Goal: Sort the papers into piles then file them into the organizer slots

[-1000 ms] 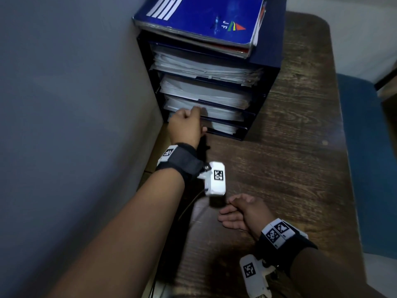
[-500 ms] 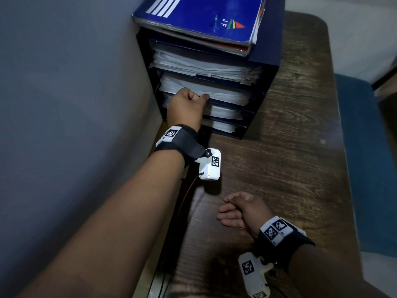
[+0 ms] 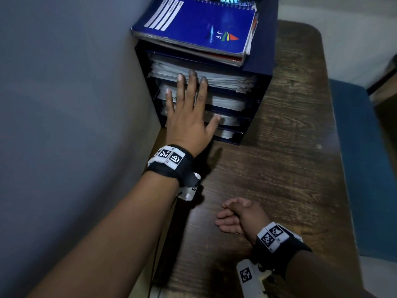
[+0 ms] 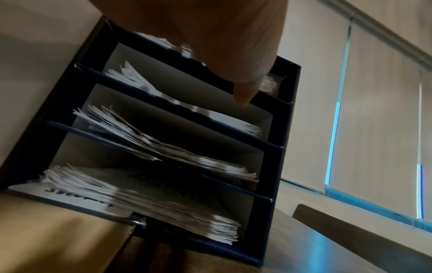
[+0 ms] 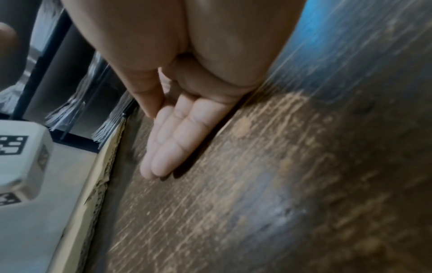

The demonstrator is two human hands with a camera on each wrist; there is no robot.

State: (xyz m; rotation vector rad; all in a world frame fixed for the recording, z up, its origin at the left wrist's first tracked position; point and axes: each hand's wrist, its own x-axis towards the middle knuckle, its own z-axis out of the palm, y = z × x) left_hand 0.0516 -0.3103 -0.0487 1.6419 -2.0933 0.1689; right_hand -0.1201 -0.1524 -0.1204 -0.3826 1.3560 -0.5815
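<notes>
Nearest the camera, the right hand (image 3: 238, 218) rests on its edge on the dark wooden table (image 3: 279, 179), fingers (image 5: 168, 147) straight and lying together, thumb against them, holding nothing. It is well apart from the papers.

Further forward, the left hand (image 3: 189, 117) reaches out flat, palm toward the front of the organizer (image 3: 261, 67), its fingers spread and straight, gripping nothing. Its fingertips lie against the front edges of the papers (image 3: 227, 79) in the top slot, while the palm covers the left part of the slots below. In the left wrist view the thumb (image 4: 243, 96) points at the divider just under the top slot.

The organizer is a dark blue box standing at the far left end of the table, against the grey wall (image 3: 64, 104). Each of its stacked slots holds a pile of white papers (image 4: 163, 144), their edges ragged and reaching the front.

On top of the organizer lies a blue spiral notebook (image 3: 193, 26) over further books. Beyond the table's right edge a blue seat (image 3: 365, 168) shows.
</notes>
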